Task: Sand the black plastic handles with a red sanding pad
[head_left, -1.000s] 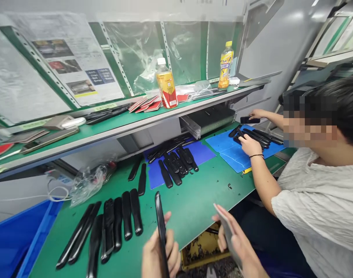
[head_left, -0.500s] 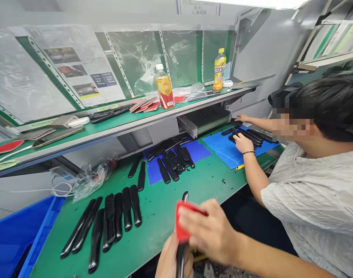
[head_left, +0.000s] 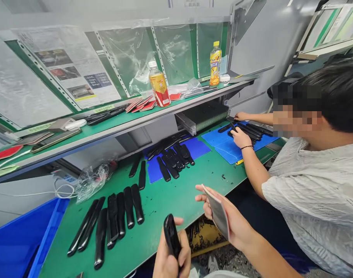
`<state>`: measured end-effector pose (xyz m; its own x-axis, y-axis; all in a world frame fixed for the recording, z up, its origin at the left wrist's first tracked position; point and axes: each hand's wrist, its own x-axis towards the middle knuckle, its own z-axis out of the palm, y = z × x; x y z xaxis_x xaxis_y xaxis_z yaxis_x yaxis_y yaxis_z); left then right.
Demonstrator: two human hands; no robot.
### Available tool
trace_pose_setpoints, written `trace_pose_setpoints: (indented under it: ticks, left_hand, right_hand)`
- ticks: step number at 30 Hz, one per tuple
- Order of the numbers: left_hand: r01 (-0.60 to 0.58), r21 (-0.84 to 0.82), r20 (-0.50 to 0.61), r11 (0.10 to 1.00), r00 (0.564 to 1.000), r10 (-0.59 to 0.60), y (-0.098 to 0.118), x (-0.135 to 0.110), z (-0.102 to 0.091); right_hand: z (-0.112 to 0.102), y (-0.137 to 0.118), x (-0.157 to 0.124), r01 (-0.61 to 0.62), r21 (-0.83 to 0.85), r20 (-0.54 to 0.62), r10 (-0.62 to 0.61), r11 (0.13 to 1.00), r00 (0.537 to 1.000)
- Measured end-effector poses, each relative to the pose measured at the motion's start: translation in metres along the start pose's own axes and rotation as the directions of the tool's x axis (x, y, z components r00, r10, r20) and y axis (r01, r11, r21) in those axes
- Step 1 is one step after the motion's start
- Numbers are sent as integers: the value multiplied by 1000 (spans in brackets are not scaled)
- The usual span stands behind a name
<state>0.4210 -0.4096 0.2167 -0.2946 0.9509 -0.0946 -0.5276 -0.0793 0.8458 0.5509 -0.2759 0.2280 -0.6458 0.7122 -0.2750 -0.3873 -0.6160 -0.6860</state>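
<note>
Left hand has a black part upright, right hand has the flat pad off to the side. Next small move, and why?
Probably bring the pad in the right hand back across onto the black part, which the left hand grips upright at its lower end. The two are apart, the part's upper end is exposed, and the pad's face is turned toward it, so a short inward sweep looks most likely.

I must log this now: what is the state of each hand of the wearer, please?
Left hand: closed around a black part.
Right hand: holding a flat grey-backed pad in the palm, fingers spread.

Glossy black plastic part (head_left: 171,236); matt green benchtop (head_left: 170,200).
</note>
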Motion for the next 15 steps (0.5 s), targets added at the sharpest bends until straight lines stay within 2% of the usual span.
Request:
trace_pose_setpoints:
  ticks: [3, 5, 7, 10, 12, 15]
  left_hand:
    - [-139, 259, -146, 956, 973, 181, -7, 3, 4]
    - [-208, 484, -152, 850, 937, 315, -6, 5, -2]
    - [-316, 675, 9, 666, 907, 421, -1, 8, -12]
    - [-502, 786, 319, 361, 830, 458, 11, 14, -23]
    - [-543, 812, 410, 215, 792, 453, 16, 15, -24]
    - [-543, 838, 455, 55, 751, 479, 19, 14, -17]
  right_hand:
    - [2, 8, -14, -169, 278, 85, 151, 945, 985]
    - [2, 12, -22, -240, 367, 122, 209, 899, 970]
    - [5, 18, -32, -207, 368, 106, 180, 907, 978]
    - [13, 25, -44, -25, 224, -8, 27, 974, 1000]
    - [18, 29, -49, 70, 132, -69, -62, 989, 996]
    - [24, 34, -55, 99, 125, 9, -101, 987, 995]
